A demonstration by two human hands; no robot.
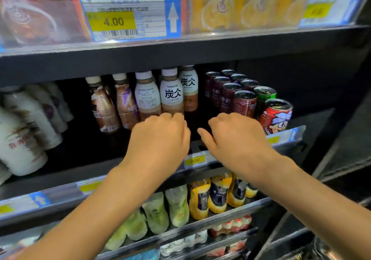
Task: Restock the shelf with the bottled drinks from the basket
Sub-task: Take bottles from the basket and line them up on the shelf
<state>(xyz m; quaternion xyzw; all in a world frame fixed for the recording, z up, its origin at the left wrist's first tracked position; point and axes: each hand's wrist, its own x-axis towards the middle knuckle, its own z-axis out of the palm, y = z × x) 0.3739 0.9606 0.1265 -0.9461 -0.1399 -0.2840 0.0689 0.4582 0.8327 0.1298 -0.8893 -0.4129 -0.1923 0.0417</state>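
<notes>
Latte bottles (172, 96) stand upright, set back on the middle shelf (90, 151), the left hand (160, 137) curled at the front one's base, its grip hidden, the right hand (234, 137) loosely curled and empty; I'd square them gently, labels forward.

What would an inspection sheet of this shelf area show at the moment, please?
Surface: middle shelf, dark floor, with a gap between the two hands.
Job's things: latte bottles upright in a row; brown coffee bottles to their left; basket not in view.
Clutter: cans right of the gap; white bottles at far left, blurred.
Hands: left hand at the foot of the front latte bottle, right hand before the cans; fingertips hidden, grip unclear.
Cables: nothing seen.
Surroundings: price tag reading 4.00 on the shelf above; yellow-labelled bottles below.
</notes>
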